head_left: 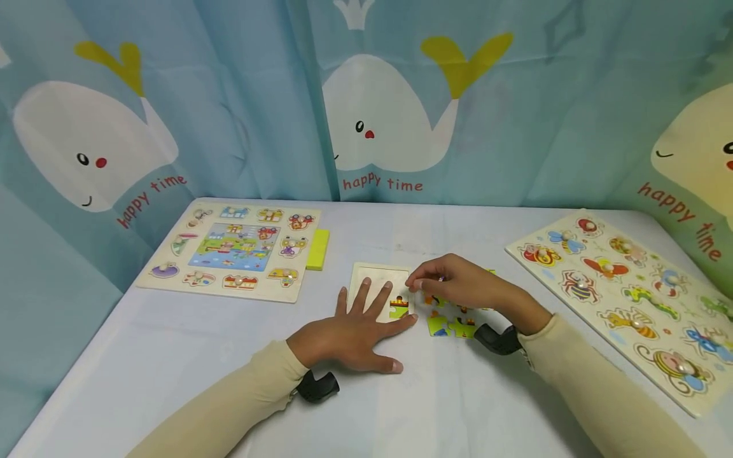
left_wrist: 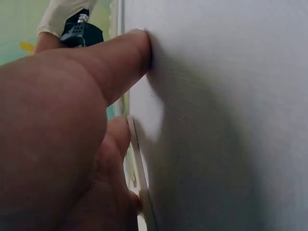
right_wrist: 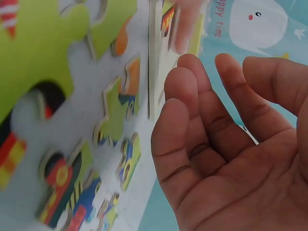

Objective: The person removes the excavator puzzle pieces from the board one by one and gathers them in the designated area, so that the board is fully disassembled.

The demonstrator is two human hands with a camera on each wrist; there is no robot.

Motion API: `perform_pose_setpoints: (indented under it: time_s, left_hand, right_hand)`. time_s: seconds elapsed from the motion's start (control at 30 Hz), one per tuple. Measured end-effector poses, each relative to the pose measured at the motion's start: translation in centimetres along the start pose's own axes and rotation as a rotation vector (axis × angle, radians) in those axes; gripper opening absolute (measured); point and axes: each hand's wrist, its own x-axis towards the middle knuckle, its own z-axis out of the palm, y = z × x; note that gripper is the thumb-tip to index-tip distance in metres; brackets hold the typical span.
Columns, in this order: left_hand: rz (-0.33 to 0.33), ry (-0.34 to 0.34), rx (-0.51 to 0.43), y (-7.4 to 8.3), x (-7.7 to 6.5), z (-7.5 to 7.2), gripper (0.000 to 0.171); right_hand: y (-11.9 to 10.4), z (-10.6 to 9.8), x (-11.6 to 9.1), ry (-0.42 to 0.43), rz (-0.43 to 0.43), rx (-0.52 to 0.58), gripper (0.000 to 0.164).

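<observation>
My left hand (head_left: 355, 334) lies with fingers spread, its fingertips over a small wooden puzzle tray (head_left: 380, 266). One puzzle piece with a red, black and green print (head_left: 399, 310) sits in the tray's lower right corner. Over the tray's right edge hovers my right hand (head_left: 458, 280), its fingers loosely bent. The right wrist view shows these fingers (right_wrist: 171, 130) apart from the thumb, with nothing seen between them. Loose jigsaw pieces (head_left: 452, 326) in green, orange and blue lie under and beside the right hand, some hidden by it. The left thumb (left_wrist: 127, 57) touches the white tabletop.
A vehicle peg puzzle board (head_left: 217, 292) lies at the back left, with a yellow block (head_left: 318, 250) against its right side. At the right lies a large insect peg puzzle board (head_left: 611, 296). A blue whale-print curtain (head_left: 246, 95) stands behind the table.
</observation>
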Motion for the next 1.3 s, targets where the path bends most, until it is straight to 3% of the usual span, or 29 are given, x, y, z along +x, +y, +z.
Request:
perform_pose_setpoints:
  time_s: [0.37,0.7,1.1,1.3]
  left_hand:
    - [0.004,-0.03,0.005,-0.1,0.1,-0.1,0.069]
    - [-0.047,-0.025,-0.013,0.3,0.1,0.0,0.07]
    - [-0.051,-0.024,-0.015,0.4,0.0,0.0,0.07]
    - [-0.045,-0.022,-0.023,0.3,0.0,0.0,0.07]
  right_hand:
    - [0.2,0.7,0.6,-0.007,-0.021,0.045,0.022]
    - [0.7,1.4,0.8,-0.043,-0.029,0.061,0.022]
    - [0.5,1.7,0.8,0.005,-0.049,0.034,0.019]
    - [0.6,1.6,0.9,0.006,-0.052,0.074,0.023]
